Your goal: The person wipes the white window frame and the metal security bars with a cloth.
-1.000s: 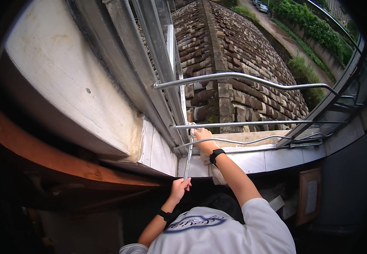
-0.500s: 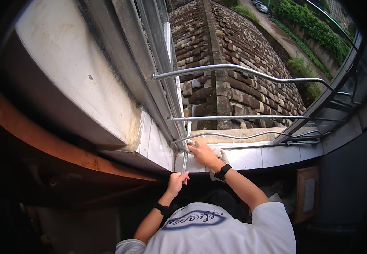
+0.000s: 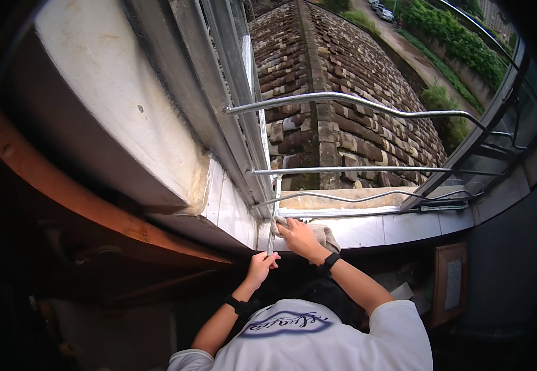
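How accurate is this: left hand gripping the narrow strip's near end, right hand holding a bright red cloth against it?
Wrong colour: the head view shows the cloth is pale greyish beige, not red. The left hand grips the strip at its near end, and the right hand holds the cloth against it.

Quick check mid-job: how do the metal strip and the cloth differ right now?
Shape: the metal strip is long, thin and straight; the cloth is bunched and soft-looking.
Colour: the strip is silvery, the cloth beige-grey.
Hold: the left hand grips the strip's near end; the right hand holds the cloth against the strip.
Shared: both are in hand at the tiled sill.
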Tool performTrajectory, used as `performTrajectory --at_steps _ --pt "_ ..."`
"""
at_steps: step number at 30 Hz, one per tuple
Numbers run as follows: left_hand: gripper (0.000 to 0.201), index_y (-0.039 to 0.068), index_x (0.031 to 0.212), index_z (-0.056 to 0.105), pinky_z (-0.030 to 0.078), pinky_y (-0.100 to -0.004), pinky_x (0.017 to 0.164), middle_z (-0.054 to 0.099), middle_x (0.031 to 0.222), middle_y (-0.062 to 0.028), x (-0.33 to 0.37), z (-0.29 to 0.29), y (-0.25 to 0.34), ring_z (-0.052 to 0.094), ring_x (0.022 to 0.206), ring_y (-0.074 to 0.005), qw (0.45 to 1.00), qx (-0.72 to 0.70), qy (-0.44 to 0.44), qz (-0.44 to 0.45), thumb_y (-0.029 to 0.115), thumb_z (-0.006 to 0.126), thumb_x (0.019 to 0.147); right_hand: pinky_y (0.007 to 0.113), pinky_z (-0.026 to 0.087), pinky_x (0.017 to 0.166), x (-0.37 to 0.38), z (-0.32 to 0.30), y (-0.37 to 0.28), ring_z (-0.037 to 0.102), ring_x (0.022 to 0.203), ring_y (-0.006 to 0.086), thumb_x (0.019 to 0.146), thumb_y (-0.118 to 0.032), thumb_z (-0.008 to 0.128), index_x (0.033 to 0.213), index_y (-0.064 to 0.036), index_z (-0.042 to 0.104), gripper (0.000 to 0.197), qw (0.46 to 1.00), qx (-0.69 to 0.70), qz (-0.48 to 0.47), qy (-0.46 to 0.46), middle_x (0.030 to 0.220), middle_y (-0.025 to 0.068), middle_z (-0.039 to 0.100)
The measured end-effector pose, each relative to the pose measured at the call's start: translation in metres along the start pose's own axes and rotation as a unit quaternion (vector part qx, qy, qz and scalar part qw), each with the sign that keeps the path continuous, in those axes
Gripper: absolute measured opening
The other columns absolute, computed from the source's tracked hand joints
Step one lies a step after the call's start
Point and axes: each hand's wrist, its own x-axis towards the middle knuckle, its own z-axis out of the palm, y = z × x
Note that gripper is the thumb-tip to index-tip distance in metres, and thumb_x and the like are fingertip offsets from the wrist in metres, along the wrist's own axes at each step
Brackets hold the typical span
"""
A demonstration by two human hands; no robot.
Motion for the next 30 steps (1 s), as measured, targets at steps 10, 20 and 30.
performTrajectory --at_steps 10,20,30 --pt "0.023 -0.001 0.082 0.060 0.042 -0.0209 0.060 0.056 0.066 -0.0025 0.002 0.007 -0.008 0.053 0.061 -0.0085 0.999 -0.018 -0.025 0.020 0.019 0.050 0.087 0.042 0.044 0.063 0.068 0.021 0.057 0.056 0.079 0.0305 0.069 -0.009 0.051 0.095 -0.0089 0.060 0.028 0.992 -0.042 0.083 -0.083 0.087 0.0146 0.055" --pt "0.021 -0.003 0.087 0.060 0.045 -0.0220 0.064 0.058 0.071 -0.0041 0.000 -0.001 0.010 0.055 0.066 -0.0097 0.996 -0.032 -0.070 0.034 0.015 0.049 0.088 0.039 0.044 0.064 0.033 -0.002 0.022 0.055 0.076 0.0304 0.069 -0.004 0.050 0.101 -0.0106 0.059 0.034 1.000 -0.009 0.022 -0.004 0.088 0.0149 0.052" --pt "0.019 -0.004 0.089 0.059 0.045 -0.0213 0.065 0.058 0.072 -0.0039 -0.002 -0.001 0.018 0.056 0.067 -0.0100 0.996 -0.015 -0.083 0.005 0.013 0.050 0.087 0.038 0.045 0.064 -0.005 -0.019 -0.006 0.054 0.076 0.0279 0.071 -0.006 0.049 0.103 -0.0127 0.058 0.034 0.999 0.031 -0.018 0.014 0.083 0.0099 0.050"
